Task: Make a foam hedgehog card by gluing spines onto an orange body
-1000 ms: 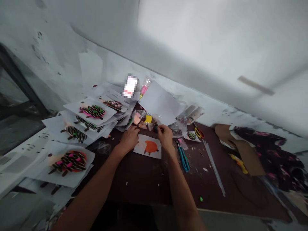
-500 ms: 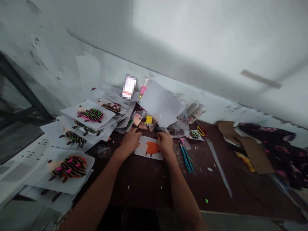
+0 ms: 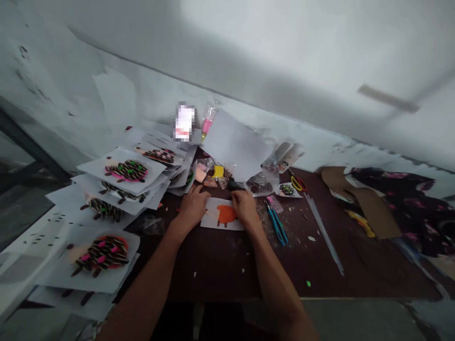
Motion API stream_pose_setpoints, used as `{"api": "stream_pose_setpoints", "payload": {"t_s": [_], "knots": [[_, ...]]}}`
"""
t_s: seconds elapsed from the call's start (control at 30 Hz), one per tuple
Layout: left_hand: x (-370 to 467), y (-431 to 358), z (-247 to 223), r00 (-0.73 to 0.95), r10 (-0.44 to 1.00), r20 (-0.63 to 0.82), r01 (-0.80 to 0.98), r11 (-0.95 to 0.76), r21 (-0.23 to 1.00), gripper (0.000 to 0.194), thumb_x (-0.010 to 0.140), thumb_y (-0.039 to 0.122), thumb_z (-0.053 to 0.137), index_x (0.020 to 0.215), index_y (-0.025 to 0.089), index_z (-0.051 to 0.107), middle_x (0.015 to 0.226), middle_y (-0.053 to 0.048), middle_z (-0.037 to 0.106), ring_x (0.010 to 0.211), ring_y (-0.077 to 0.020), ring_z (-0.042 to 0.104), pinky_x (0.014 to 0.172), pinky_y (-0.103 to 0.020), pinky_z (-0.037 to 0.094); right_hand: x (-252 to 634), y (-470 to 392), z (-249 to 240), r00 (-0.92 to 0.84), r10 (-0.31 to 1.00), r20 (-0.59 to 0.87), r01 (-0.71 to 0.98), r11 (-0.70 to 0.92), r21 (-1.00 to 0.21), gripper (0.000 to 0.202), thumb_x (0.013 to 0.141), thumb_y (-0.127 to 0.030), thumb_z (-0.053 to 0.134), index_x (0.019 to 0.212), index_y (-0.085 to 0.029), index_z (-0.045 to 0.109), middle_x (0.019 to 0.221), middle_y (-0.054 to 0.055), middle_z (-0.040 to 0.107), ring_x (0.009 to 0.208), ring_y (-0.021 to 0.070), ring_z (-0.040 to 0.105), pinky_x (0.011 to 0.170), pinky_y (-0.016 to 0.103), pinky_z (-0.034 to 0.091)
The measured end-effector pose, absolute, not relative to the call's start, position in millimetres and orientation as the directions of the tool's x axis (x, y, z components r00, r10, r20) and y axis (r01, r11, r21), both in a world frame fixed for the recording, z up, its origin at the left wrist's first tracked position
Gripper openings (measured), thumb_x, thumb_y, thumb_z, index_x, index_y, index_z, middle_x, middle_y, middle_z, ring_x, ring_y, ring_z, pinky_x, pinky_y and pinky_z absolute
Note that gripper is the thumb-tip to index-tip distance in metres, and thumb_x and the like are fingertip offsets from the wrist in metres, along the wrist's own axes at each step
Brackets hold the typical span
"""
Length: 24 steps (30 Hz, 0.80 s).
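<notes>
Head view: a small white rectangular paper card (image 3: 212,219) is laid flat on the dark brown tabletop (image 3: 220,265), between the two hands. An orange rounded shape (image 3: 226,214) with short brown legs is borne on it. The card's left edge is met by the left hand (image 3: 193,207), held palm down with fingers bent; whether the edge is pinched cannot be told. The card's upper right part is covered by the right hand (image 3: 245,207), its fingers curled; whether anything is gripped under them cannot be made out. Just beyond the right fingertips, a dark lump (image 3: 233,184) is seen, near a yellow block (image 3: 218,171) and a pale pink lump in clear plastic (image 3: 201,173). To the right, a teal-handled hand tool (image 3: 278,227) and red-and-yellow-handled scissors (image 3: 298,184) are laid. To the left, white paper sheets with spiny animal figures (image 3: 93,166) are piled in overlapping layers.
</notes>
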<state>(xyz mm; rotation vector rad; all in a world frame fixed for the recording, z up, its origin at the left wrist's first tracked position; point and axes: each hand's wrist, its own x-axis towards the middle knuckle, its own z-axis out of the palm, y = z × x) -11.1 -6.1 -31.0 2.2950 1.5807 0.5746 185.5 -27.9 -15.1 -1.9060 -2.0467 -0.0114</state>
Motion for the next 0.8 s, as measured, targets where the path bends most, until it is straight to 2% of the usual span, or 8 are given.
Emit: {"api": "stream_pose_setpoints", "payload": {"t_s": [0.1,0.2,0.37,0.53,0.8], "knots": [[-10,-4,-30,0.295,0.938,0.181,0.8,-0.346,0.49,0.022,0.088,0.013,0.052,0.092,0.019,0.074,0.123,-0.013,0.065,0.117,-0.0274,0.057,0.098,-0.04,0.048,185,-28,-14,-0.046,0.968,0.245,0.967,0.105,-0.233,0.026,0.093,-0.015,0.051,0.099,-0.018,0.076,0.098,0.008,0.076,0.091,0.0214,0.063,0.085,0.031,0.045],[-10,-1,-25,0.295,0.935,0.197,0.782,-0.354,0.513,0.021,0.087,0.01,0.051,0.083,0.017,0.071,0.107,-0.012,0.069,0.107,-0.0254,0.06,0.095,-0.037,0.048,183,-29,-12,-0.049,0.971,0.233,0.963,0.107,-0.246,0.026,0.093,-0.014,0.052,0.102,-0.017,0.075,0.099,0.008,0.076,0.092,0.0212,0.063,0.087,0.03,0.044],[-13,-2,-12,0.264,0.953,0.147,0.786,-0.301,0.54,0.022,0.089,0.014,0.047,0.09,0.019,0.069,0.087,-0.008,0.07,0.09,-0.0229,0.063,0.081,-0.032,0.047,176,-32,-9,-0.053,0.975,0.215,0.961,0.108,-0.253,0.026,0.092,-0.013,0.052,0.104,-0.016,0.075,0.098,0.008,0.076,0.092,0.0205,0.064,0.087,0.029,0.043],[-17,-4,-10,0.239,0.969,0.068,0.848,-0.243,0.471,0.026,0.092,0.015,0.043,0.093,0.02,0.068,0.091,-0.009,0.072,0.086,-0.0233,0.066,0.071,-0.03,0.046,174,-32,-12,-0.065,0.971,0.23,0.958,0.126,-0.259,0.027,0.092,-0.013,0.051,0.102,-0.017,0.075,0.098,0.008,0.076,0.091,0.0205,0.065,0.086,0.029,0.043],[-16,-3,-17,0.274,0.958,0.081,0.862,-0.282,0.422,0.029,0.092,0.013,0.043,0.096,0.02,0.071,0.099,-0.011,0.07,0.091,-0.0234,0.067,0.073,-0.03,0.049,178,-17,-11,-0.05,0.939,0.34,0.949,0.151,-0.276,0.03,0.094,-0.012,0.048,0.106,-0.018,0.075,0.109,0.009,0.072,0.102,0.0223,0.06,0.093,0.033,0.044]]}}
